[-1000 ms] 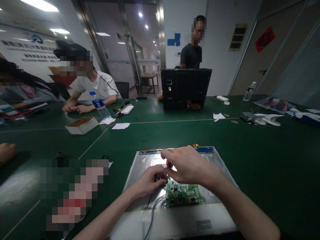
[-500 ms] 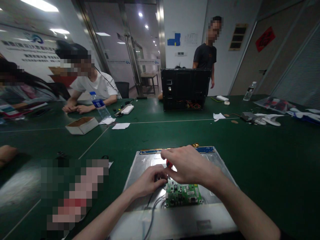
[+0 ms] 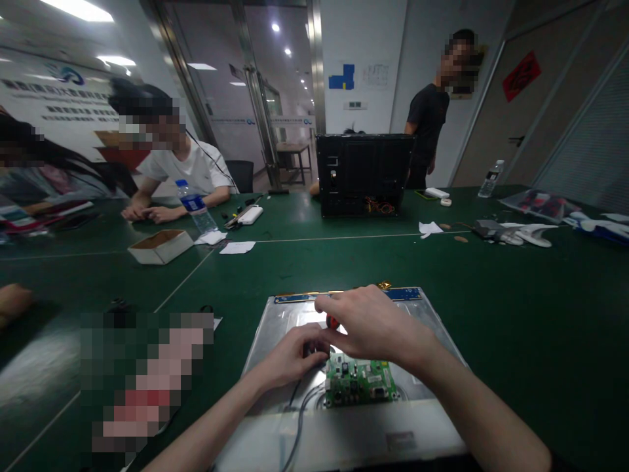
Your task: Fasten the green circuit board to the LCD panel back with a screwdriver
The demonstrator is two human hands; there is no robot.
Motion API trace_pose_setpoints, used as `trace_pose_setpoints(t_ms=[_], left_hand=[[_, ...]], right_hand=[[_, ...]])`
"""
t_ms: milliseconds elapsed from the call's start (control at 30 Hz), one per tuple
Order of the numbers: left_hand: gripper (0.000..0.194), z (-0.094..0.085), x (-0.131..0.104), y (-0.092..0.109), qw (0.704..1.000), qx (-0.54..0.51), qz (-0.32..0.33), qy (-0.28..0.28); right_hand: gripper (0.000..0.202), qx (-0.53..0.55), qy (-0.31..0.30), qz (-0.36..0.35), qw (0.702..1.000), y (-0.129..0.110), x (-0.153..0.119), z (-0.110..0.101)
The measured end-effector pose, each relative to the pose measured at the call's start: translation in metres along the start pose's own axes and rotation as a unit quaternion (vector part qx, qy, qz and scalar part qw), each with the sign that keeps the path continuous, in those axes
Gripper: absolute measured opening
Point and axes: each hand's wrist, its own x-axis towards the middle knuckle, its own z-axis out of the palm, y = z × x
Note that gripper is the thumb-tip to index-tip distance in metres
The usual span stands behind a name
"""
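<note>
A silvery metal panel (image 3: 427,387) lies in front of me, with a blue strip (image 3: 410,294) along its far edge. On it sits a green circuit board (image 3: 361,380), with dark cables running off its left side. My right hand (image 3: 366,324) is closed around a red-and-black handle (image 3: 333,322), above the board's far edge; the handle's lower end is hidden. My left hand (image 3: 299,351) is curled at the board's far left corner, fingertips together close beneath the handle. What it pinches, if anything, is hidden.
Across the green table (image 3: 531,314) stands a black-backed device (image 3: 366,174). An open box (image 3: 161,248), a blue-capped bottle (image 3: 194,204) and paper scraps lie left; gloves (image 3: 528,234) and another bottle (image 3: 491,179) lie right. People sit at the left; one stands behind the device.
The standing person in dark clothes has moved to the right. My two hands have stayed almost where they were, my right hand still around the handle.
</note>
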Motion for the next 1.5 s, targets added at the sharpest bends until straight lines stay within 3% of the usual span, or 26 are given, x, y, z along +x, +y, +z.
trace_pose_setpoints(t_ms=[567,767,900,1000,1100,1300,1500], left_hand=[[0.009,0.0,0.001,0.004,1.0,-0.012,-0.005,-0.002],[0.004,0.001,0.0,-0.005,1.0,-0.008,0.001,-0.001],[0.007,0.0,0.001,-0.001,1.0,-0.018,0.017,-0.003],[0.012,0.0,0.001,0.002,1.0,-0.024,0.0,0.0],[0.006,0.001,0.001,0.0,1.0,-0.009,-0.018,0.006],[0.005,0.001,0.001,-0.005,1.0,0.0,0.01,0.001],[0.009,-0.001,0.001,0.003,1.0,0.0,0.023,0.001]], right_hand=[[0.014,-0.02,0.006,0.008,1.0,0.001,0.002,0.003],[0.026,0.011,0.012,-0.016,1.0,0.001,0.0,0.003],[0.029,0.006,0.007,0.017,1.0,0.002,0.001,0.002],[0.024,-0.011,0.006,0.038,0.999,0.0,0.002,0.002],[0.016,-0.017,0.004,0.032,0.999,-0.001,0.002,0.0],[0.018,0.01,0.003,0.001,1.0,0.0,-0.001,-0.001],[0.016,-0.007,0.003,0.021,1.0,0.001,0.001,0.002]])
